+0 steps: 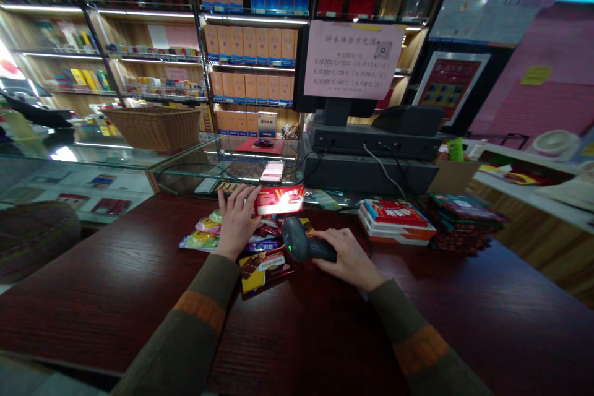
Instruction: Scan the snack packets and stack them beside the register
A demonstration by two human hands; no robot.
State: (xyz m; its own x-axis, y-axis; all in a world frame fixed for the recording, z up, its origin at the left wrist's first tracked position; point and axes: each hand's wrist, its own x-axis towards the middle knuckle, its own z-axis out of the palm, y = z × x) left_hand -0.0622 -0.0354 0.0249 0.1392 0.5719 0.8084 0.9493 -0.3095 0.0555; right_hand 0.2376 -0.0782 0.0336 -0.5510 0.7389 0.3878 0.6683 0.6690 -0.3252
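My left hand [238, 219] holds the left end of a red box [281, 200] upright above the packets. A bright patch of light falls on the box's face. In my right hand [348, 255] is a dark handheld scanner [299, 244], its head to the left and a small green light showing. Under and around my left hand lie colourful snack packets [199, 238]. A yellow and dark red chocolate packet [264, 270] lies nearest me, below the scanner head.
White and red boxes [394, 221] are stacked at the right, beside a pile of dark packets [464, 223]. Behind them stand a register [371, 170] and a monitor with a pink paper sign [352, 59]. A wicker basket [153, 128] sits on the glass counter at the left.
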